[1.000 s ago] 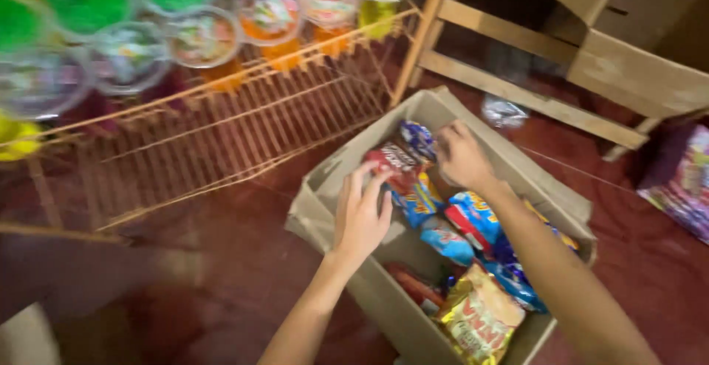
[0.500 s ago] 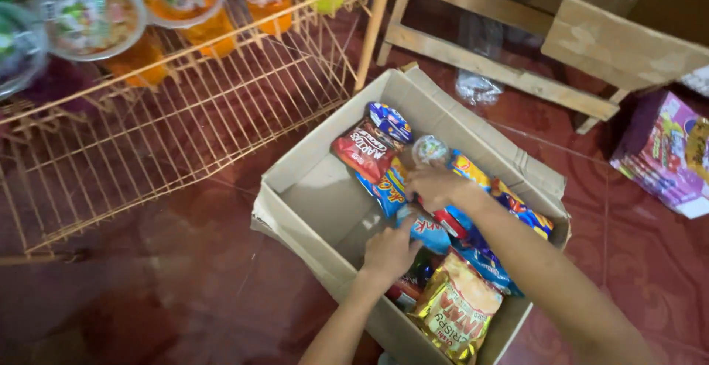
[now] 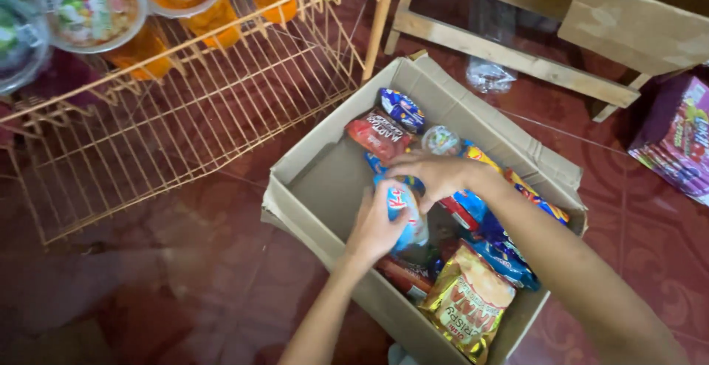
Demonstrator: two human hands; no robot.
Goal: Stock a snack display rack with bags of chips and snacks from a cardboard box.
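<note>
An open cardboard box (image 3: 317,166) sits on the red floor, filled with several snack packets. My left hand (image 3: 373,228) grips a light blue snack packet (image 3: 405,214) and holds it upright over the box's middle. My right hand (image 3: 436,177) reaches in from the right, fingers curled on the top of the same blue packet. A red packet (image 3: 380,135) and a dark blue packet (image 3: 402,108) lie at the box's far end. A gold packet (image 3: 467,307) leans at the near end.
An orange wire rack (image 3: 185,107) stands left of the box, with plastic tubs of coloured sweets (image 3: 92,11) on its upper shelf. A wooden frame (image 3: 509,55) and another cardboard box (image 3: 635,25) are behind. A purple carton (image 3: 676,136) lies at right.
My left hand has lifted the light blue packet up from among the others. My right hand has shifted onto its top. The view moved slightly.
</note>
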